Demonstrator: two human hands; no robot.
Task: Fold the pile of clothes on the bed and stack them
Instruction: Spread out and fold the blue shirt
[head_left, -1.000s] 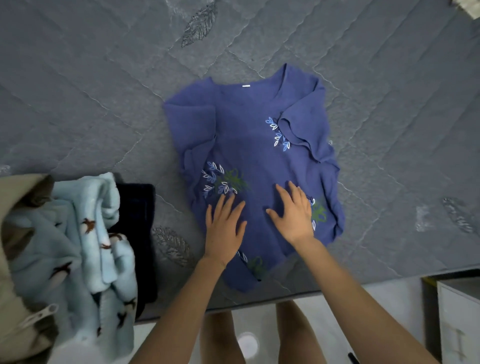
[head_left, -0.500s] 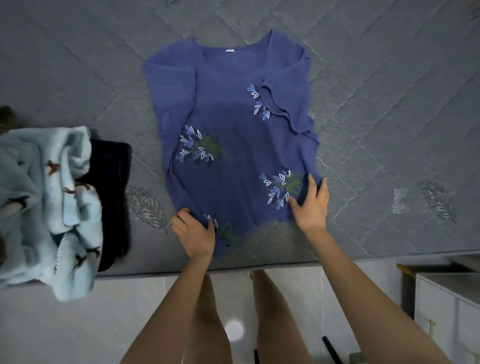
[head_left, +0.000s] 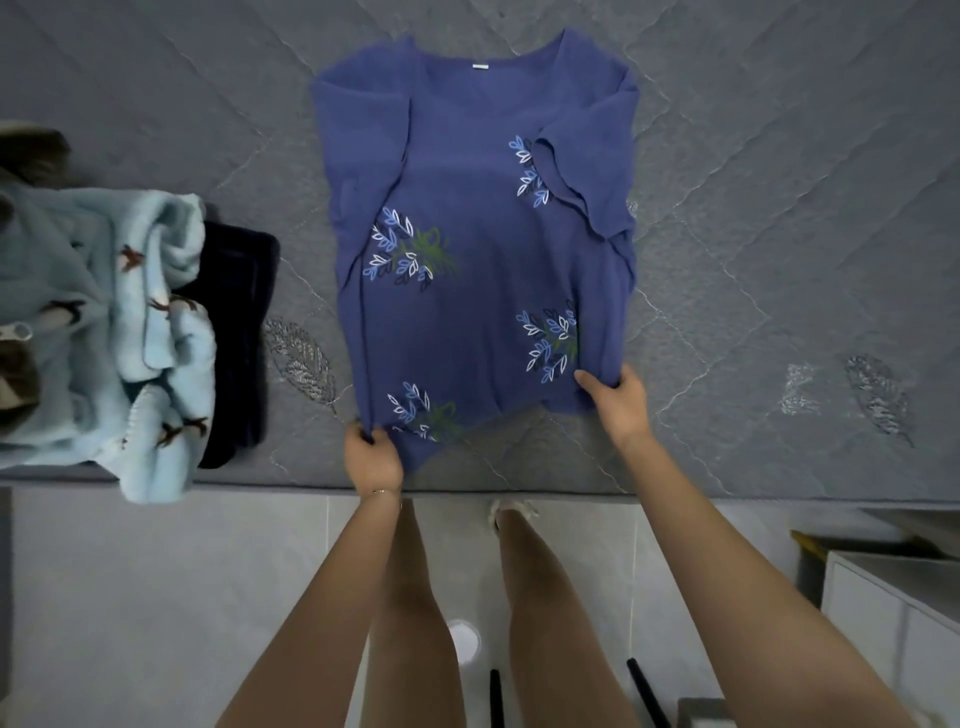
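A blue top (head_left: 467, 208) with leaf embroidery lies spread on the grey quilted bed (head_left: 753, 208), neck away from me, both sleeves folded inward. My left hand (head_left: 371, 454) grips the hem's left corner near the bed's front edge. My right hand (head_left: 615, 400) pinches the hem's right corner, with the thumb on top of the cloth. At the left edge sits a pile of clothes, with a light blue fleece garment (head_left: 119, 322) on top.
A dark navy folded garment (head_left: 234, 332) lies beside the fleece. A brown piece (head_left: 31, 150) shows at the far left. The bed edge runs across the frame below my hands. A white cabinet (head_left: 893, 623) stands on the tiled floor at the lower right.
Both hands slid from the middle of the top down to its hem and took hold of the two bottom corners. The lower part of the top now lies flatter.
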